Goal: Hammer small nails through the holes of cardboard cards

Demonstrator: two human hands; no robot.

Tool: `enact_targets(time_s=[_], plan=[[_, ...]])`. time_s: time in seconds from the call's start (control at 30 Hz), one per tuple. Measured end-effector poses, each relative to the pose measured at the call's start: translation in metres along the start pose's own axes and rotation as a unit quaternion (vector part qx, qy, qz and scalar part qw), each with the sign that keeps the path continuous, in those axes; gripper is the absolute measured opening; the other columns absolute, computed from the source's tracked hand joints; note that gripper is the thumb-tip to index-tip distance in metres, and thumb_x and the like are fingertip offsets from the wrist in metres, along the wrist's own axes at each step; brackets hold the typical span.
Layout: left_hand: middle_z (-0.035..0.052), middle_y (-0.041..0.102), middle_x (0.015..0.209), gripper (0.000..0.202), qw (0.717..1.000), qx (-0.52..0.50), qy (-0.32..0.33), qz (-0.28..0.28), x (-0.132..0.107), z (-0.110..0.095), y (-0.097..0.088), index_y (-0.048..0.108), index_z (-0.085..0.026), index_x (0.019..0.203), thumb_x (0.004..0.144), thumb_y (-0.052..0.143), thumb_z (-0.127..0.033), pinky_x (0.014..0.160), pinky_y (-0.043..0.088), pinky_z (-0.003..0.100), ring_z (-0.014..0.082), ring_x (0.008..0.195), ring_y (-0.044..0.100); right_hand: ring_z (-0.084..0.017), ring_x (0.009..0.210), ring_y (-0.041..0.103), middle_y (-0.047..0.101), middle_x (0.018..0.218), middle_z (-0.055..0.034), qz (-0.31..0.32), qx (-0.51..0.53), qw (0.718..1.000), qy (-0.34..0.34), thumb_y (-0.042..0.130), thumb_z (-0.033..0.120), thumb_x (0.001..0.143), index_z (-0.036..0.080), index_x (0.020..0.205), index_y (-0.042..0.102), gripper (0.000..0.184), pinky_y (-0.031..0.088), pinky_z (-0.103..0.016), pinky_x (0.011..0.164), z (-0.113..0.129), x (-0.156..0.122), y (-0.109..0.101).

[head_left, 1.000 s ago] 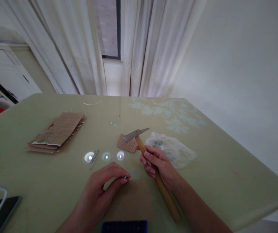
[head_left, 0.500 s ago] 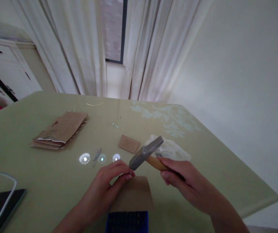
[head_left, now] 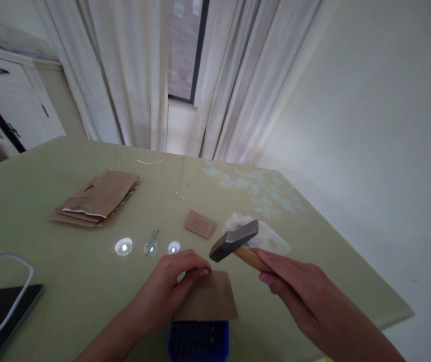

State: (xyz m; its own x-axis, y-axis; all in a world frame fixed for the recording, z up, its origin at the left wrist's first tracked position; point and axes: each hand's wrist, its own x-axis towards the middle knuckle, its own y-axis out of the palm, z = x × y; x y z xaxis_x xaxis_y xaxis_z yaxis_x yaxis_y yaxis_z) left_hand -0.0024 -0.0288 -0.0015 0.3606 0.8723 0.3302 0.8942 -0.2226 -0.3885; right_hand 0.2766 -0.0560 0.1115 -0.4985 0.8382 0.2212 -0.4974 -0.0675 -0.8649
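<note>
My right hand [head_left: 294,286] grips the wooden handle of a hammer [head_left: 236,241], whose grey head hovers just right of my left fingertips. My left hand [head_left: 176,281] is pinched closed at the far left corner of a brown cardboard piece [head_left: 211,301]; whatever it pinches is too small to make out. That cardboard lies on a blue perforated block [head_left: 198,339] at the table's near edge.
On the green table [head_left: 49,281] lie a stack of perforated cardboard sheets [head_left: 98,201], a small perforated cardboard square [head_left: 200,223], loose nails [head_left: 152,236], a crumpled clear plastic bag [head_left: 264,236] behind the hammer, and a black phone with a white cable [head_left: 0,309] at the left.
The hammer swung down from upright to head-first beside my left fingers, then drew back slightly. My left hand stayed pinched at the cardboard. The view shifted forward, showing more of the blue block.
</note>
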Motion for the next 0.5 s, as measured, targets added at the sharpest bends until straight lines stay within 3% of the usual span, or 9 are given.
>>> enact_targets(time_s=[0.07, 0.2, 0.33, 0.5], plan=[[0.0024, 0.082, 0.094, 0.025, 1.000, -0.006, -0.001, 0.006, 0.000, 0.002, 0.000, 0.080, -0.025, 0.096, 0.108, 0.058, -0.025, 0.081, 0.055, 0.027, 0.0193, 0.088, 0.075, -0.033, 0.098, 0.084, 0.086, 0.121, -0.0111, -0.007, 0.002, 1.000, 0.005, 0.060, 0.033, 0.110, 0.033, 0.147, 0.071, 0.038, 0.067, -0.042, 0.084, 0.001, -0.002, 0.001], [0.0023, 0.080, 0.090, 0.024, 1.000, 0.000, -0.004, 0.015, 0.000, 0.004, 0.000, 0.080, -0.024, 0.091, 0.105, 0.060, -0.022, 0.078, 0.053, 0.027, 0.0194, 0.085, 0.073, -0.033, 0.103, 0.084, 0.085, 0.125, -0.0097, 0.052, 0.015, 0.999, 0.002, 0.058, 0.032, 0.112, 0.033, 0.149, 0.069, 0.039, 0.066, -0.041, 0.086, 0.002, -0.003, 0.008], [0.0032, 0.081, 0.094, 0.024, 0.999, -0.009, -0.015, 0.031, 0.000, 0.003, -0.001, 0.081, -0.024, 0.092, 0.106, 0.061, -0.024, 0.081, 0.054, 0.029, 0.0203, 0.088, 0.074, -0.032, 0.102, 0.083, 0.085, 0.126, -0.0116, 0.029, 0.015, 0.999, 0.020, 0.054, 0.034, 0.113, 0.030, 0.147, 0.070, 0.038, 0.066, -0.042, 0.088, 0.003, -0.003, 0.012], [0.0047, 0.082, 0.099, 0.027, 0.999, -0.031, -0.013, 0.030, 0.002, 0.005, -0.003, 0.083, -0.025, 0.097, 0.105, 0.058, -0.022, 0.084, 0.057, 0.029, 0.0216, 0.093, 0.075, -0.031, 0.101, 0.083, 0.086, 0.123, -0.0093, 0.046, 0.035, 0.998, 0.015, 0.059, 0.031, 0.111, 0.032, 0.144, 0.073, 0.035, 0.064, -0.039, 0.087, 0.005, -0.003, 0.017]])
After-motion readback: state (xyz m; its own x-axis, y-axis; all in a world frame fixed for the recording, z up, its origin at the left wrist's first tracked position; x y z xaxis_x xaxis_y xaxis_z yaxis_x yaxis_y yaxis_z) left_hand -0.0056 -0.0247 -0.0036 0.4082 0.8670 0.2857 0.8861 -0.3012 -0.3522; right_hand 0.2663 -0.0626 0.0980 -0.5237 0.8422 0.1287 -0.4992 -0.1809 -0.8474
